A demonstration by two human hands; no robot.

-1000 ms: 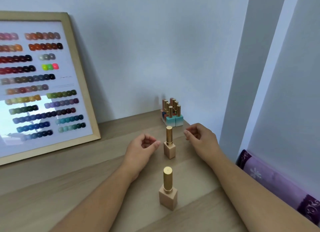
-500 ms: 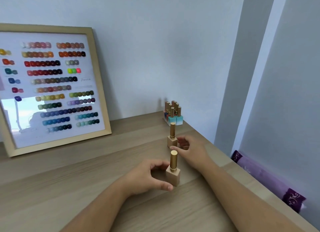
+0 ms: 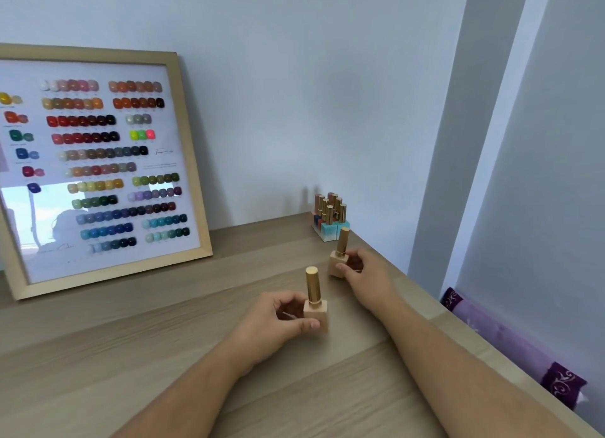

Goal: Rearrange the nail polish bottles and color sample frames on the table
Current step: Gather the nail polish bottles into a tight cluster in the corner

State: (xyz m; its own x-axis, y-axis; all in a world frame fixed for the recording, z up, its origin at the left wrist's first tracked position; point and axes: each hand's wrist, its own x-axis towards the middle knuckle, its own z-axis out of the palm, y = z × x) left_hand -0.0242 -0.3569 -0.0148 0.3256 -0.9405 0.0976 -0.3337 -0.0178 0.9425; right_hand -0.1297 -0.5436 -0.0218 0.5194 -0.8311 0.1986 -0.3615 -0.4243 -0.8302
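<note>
A second ago both hands held nothing. Now the left hand (image 3: 278, 323) grips the near bottle (image 3: 315, 301) by its base on the surface (image 3: 163, 339). The right hand (image 3: 366, 274) grips the far bottle (image 3: 340, 257), slightly tilted, near the bottle cluster (image 3: 329, 220).

1 colour sample frame (image 3: 193, 162). 2 loose beige nail polish bottles: near bottle (image 3: 316, 310), far bottle (image 3: 338, 261). 1 bottle cluster (image 3: 330, 222) at the back corner, gold caps packed tight, exact number unclear. 2 grips: left grip (image 3: 278, 323), right grip (image 3: 367, 274), one beige bottle in each. 1 tabletop (image 3: 131, 339). 1 purple cloth (image 3: 510, 342).
</note>
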